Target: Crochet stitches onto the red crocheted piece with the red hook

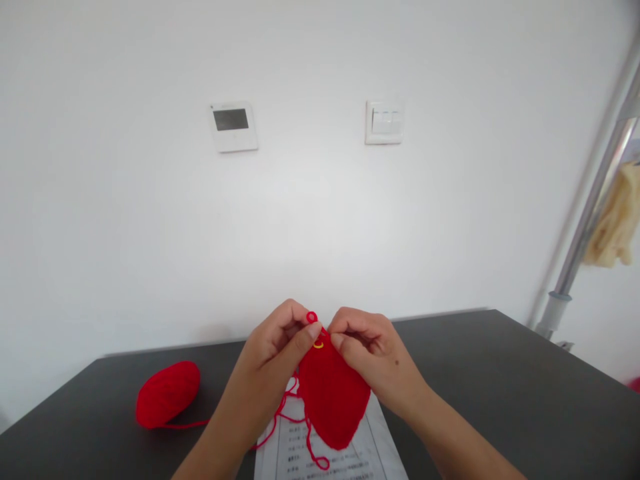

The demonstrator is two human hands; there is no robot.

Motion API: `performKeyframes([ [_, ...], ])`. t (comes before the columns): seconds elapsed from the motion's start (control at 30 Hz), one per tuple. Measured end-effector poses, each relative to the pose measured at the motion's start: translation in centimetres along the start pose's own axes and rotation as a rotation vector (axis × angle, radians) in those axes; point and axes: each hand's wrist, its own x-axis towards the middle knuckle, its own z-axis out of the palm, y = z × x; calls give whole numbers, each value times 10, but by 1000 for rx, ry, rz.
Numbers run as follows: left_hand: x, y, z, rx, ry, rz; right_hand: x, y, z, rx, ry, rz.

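A red knitted or crocheted piece (pixel 334 400) hangs between my two hands, above a printed sheet. My left hand (pixel 275 353) pinches its top left corner, where a small red yarn loop (pixel 311 317) stands up beside the fingertips. At the top right edge, the thumb and fingers of my right hand (pixel 373 350) are closed on the same piece. A small yellow curved item (pixel 319 345) shows on the piece between the hands. Loose red yarn (pixel 310 443) trails down over the sheet from the left side of the piece.
A red yarn ball (pixel 169 395) lies on the dark table (pixel 470 373) at the left, its strand running toward my left forearm. The printed paper (pixel 320 460) lies at the front. Behind stands a white wall with a switch (pixel 387 122) and a panel (pixel 233 127); a metal pole (pixel 590 207) rises right.
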Motion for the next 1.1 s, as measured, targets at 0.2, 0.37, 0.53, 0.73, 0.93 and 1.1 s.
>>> performKeyframes([
  [0.2, 1, -2, 0, -98, 0, -6, -2, 0, 0, -136, 9, -165],
  [0.37, 2, -1, 1, -146, -21, 66, -2, 1, -3, -399, 87, -495],
  [0.53, 5, -4, 0, -171, -37, 218, -1, 3, -5, -569, 88, -728],
  [0.73, 6, -8, -2, -181, -69, 283, 1, 6, -5, -582, 139, -903],
  [0.93, 4, -2, 0, -257, 2, 119, -2, 7, -5, -492, 134, -661],
  [1.1, 7, 0, -3, -195, 13, 20, -2, 10, -4, -448, 151, -470],
])
